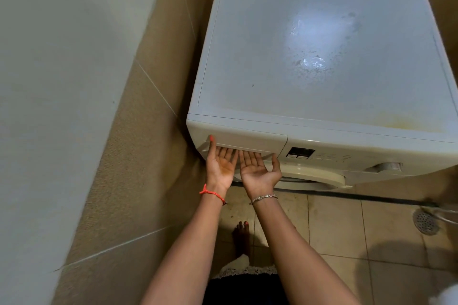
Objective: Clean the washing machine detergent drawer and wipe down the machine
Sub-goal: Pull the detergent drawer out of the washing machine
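The white washing machine (322, 57) stands in a tiled corner, its top smeared and wet. The detergent drawer (247, 140) sits closed at the front's upper left. Both my hands are palm up at the drawer's handle recess. My left hand (220, 166) has its fingertips inside the recess and its thumb on the drawer front above, pinching the handle lip. My right hand (257, 171) lies beside it with straight fingers reaching into the same recess, tips hidden, thumb held out free to the right.
A display and button panel (300, 152) and a dial (386, 167) sit right of the drawer, with the door rim (314, 177) below. A beige tiled wall (148, 131) closes the left side. On the floor are a drain (425, 223) and my foot (241, 235).
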